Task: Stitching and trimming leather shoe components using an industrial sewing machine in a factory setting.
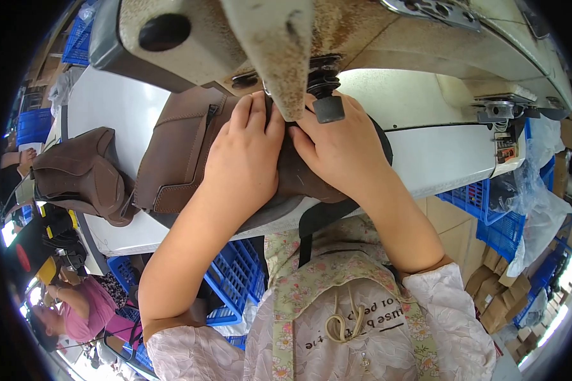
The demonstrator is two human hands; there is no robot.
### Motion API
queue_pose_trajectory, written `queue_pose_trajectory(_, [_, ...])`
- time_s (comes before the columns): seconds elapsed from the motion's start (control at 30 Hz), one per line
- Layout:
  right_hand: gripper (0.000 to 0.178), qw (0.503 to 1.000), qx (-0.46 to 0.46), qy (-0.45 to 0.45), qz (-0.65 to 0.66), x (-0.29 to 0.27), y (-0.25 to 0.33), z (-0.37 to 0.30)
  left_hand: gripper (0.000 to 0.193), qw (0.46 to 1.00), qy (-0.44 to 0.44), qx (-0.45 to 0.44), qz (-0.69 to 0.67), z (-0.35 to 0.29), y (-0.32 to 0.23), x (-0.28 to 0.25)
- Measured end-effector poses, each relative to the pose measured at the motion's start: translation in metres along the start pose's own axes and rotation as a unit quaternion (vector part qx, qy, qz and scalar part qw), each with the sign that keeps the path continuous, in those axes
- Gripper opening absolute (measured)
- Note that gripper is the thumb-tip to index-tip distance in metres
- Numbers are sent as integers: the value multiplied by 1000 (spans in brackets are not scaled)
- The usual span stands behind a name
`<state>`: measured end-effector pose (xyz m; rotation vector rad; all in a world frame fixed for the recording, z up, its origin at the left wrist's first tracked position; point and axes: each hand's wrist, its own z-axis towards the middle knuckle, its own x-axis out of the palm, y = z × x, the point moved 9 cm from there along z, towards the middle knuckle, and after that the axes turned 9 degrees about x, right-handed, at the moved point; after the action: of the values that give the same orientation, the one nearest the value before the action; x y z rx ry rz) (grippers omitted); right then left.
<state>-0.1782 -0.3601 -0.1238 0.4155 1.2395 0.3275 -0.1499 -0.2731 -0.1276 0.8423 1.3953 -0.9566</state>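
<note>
A brown leather boot upper (178, 149) with stitched seams and an overlaid panel lies on the white sewing machine table, under the machine's head. My left hand (245, 149) rests on it, back of the hand up, fingers bent and pressed together against the leather. Close by on the right, my right hand (343, 146) grips the same upper, its thumb on the leather near the needle area. Part of the machine head and a black knob (329, 109) hide the right fingertips. The needle itself is hidden. Further left, a second brown boot upper (82, 174) lies at the table's edge.
The sewing machine (388, 38) arches over the far side of the white table (438, 155). A blue crate (235, 279) stands below the near edge; more blue crates (502, 235) and cardboard boxes (499, 292) are at right. A person in pink (95, 311) is at lower left.
</note>
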Motion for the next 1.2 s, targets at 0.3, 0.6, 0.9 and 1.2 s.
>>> queue_pose_trajectory(0.3, [17, 1000, -8, -10, -5, -1, 1, 0, 58, 1000, 9, -5, -6, 0, 1, 1])
queue_pose_trajectory(0.6, [17, 1000, -8, -20, -4, -2, 2, 0, 58, 1000, -11, -7, -26, 0, 0, -2])
queue_pose_trajectory(0.9, [15, 1000, 3, 1, 5, 0, 1, -1, 59, 1000, -8, 3, -2, -2, 0, -1])
queue_pose_trajectory(1.2, [15, 1000, -3, -5, 11, 1, 1, 0, 59, 1000, 7, 2, 10, -2, 0, 2])
